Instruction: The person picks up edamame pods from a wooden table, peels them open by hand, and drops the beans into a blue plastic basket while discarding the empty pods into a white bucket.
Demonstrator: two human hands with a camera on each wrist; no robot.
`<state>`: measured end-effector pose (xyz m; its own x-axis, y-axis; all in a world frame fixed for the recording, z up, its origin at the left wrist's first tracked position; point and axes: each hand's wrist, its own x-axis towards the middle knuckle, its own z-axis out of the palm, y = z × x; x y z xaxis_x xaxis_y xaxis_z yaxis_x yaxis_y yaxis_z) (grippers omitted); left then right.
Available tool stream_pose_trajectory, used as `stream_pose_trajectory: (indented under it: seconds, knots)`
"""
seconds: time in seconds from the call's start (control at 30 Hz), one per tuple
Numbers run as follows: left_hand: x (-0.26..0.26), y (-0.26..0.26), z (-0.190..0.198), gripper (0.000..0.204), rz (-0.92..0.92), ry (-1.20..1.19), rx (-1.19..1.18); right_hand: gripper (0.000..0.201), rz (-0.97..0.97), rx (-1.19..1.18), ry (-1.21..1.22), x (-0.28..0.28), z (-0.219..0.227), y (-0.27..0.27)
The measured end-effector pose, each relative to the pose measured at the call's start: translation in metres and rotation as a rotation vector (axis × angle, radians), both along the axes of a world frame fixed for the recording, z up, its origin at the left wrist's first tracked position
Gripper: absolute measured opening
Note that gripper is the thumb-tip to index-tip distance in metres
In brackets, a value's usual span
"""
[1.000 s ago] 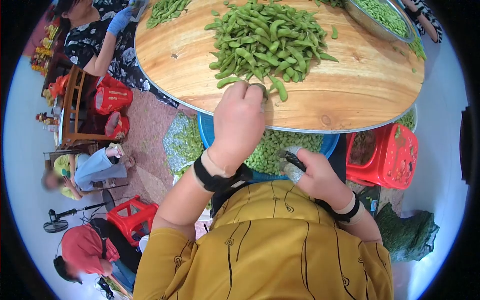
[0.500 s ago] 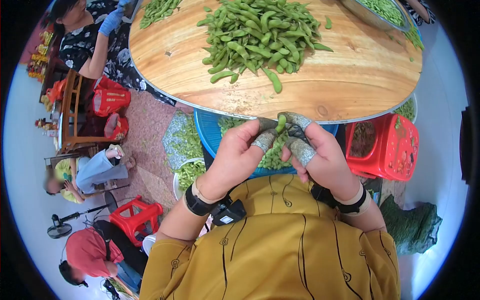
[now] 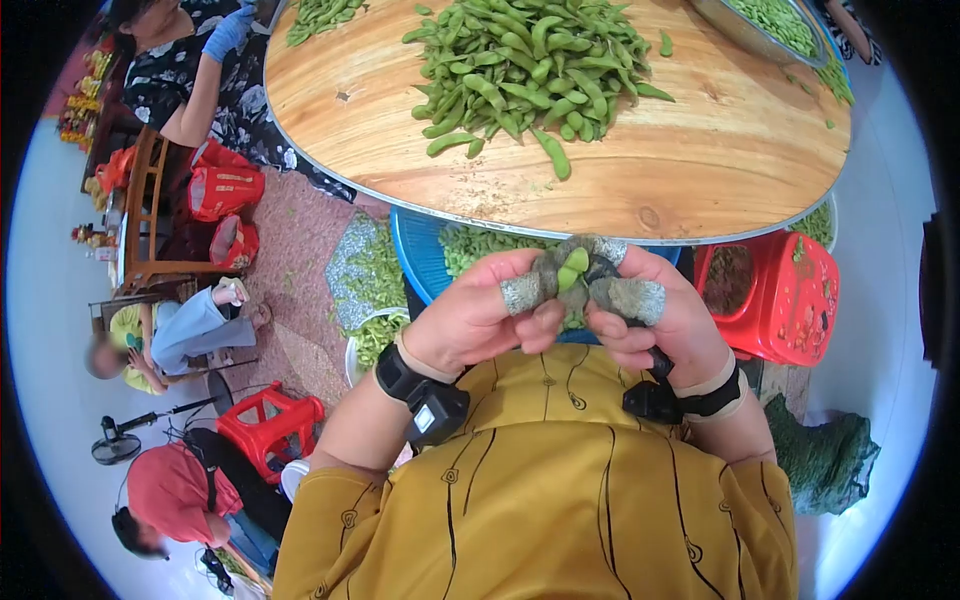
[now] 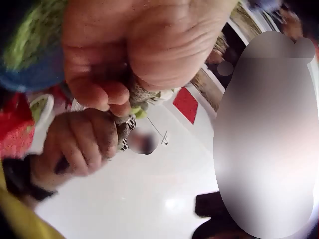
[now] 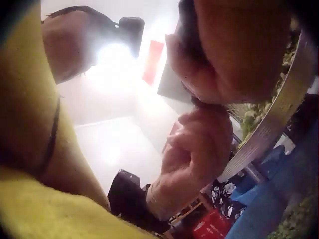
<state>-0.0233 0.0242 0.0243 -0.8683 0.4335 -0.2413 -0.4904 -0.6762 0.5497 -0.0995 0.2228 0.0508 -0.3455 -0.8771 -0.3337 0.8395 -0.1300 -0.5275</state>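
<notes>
In the head view a green soybean pod [image 3: 572,268] is pinched between both hands in front of the table edge. My left hand [image 3: 485,310] grips it with a taped thumb and finger. From the other side my right hand [image 3: 665,310] pinches at the same pod, its thumb and finger wrapped in silvery-grey tape. Below the hands sits a blue basin [image 3: 408,250] with shelled green beans [image 3: 470,243], partly hidden by the hands. A heap of soybean pods [image 3: 530,70] lies on the wooden table [image 3: 700,180] just beyond.
A metal bowl [image 3: 735,38] of shelled beans stands at the back right. Red stools [image 3: 815,300] [image 3: 268,428] are on both sides. A white tub [image 3: 352,365] of green pods is at the left. Across the table, a person wears a blue glove [image 3: 228,33].
My left hand has come back from the heap with a pod and met my right hand over the basin. Since half a second ago, both hands have turned their fingers inward around it.
</notes>
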Motion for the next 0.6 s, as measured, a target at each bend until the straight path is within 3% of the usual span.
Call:
stream_pose_trajectory:
  seconds: [0.03, 0.07, 0.13, 0.17, 0.2, 0.27, 0.33, 0.4, 0.47, 0.5, 0.6]
  knots:
    - [-0.001, 0.0, -0.002, 0.024, 0.083, 0.022, -0.176, 0.029, 0.007, -0.001, 0.003, -0.001, -0.001, -0.002]
    - [-0.001, -0.001, 0.001, 0.024, 0.087, 0.024, -0.177, 0.027, -0.008, 0.112, 0.082, -0.001, -0.003, -0.004]
    - [0.0, -0.004, 0.008, 0.01, 0.109, 0.375, -1.057, 0.025, -0.025, 0.225, 0.158, 0.0, -0.005, -0.007]
    - [-0.002, -0.007, -0.001, 0.015, 0.234, 0.819, -1.472, 0.024, -0.02, 0.255, 0.194, 0.0, -0.005, -0.008]
    - [-0.002, -0.006, 0.003, 0.015, 0.234, 0.817, -1.473, 0.023, -0.015, 0.285, 0.231, 0.0, -0.006, -0.01]
    - [-0.002, -0.005, 0.016, 0.018, 0.199, 0.966, -1.74, 0.024, -0.019, 0.298, 0.239, -0.001, -0.007, -0.013]
    - [-0.003, -0.008, 0.009, 0.016, 0.253, 0.995, -1.756, 0.025, -0.025, 0.313, 0.249, -0.003, -0.008, -0.014]
    - [-0.004, -0.008, 0.009, 0.014, 0.307, 1.025, -1.766, 0.028, -0.014, 0.124, 0.059, -0.006, -0.009, -0.011]
    - [0.0, -0.004, 0.016, 0.01, 0.171, 0.244, -0.879, 0.029, -0.004, 0.03, -0.037, -0.005, -0.009, -0.009]
    - [0.0, -0.004, 0.016, 0.01, 0.172, 0.243, -0.877, 0.031, 0.007, -0.068, -0.135, -0.004, -0.01, -0.008]
    - [-0.001, -0.006, 0.013, 0.011, 0.166, 0.221, -0.837, 0.031, -0.01, -0.067, -0.077, 0.0, -0.002, -0.01]
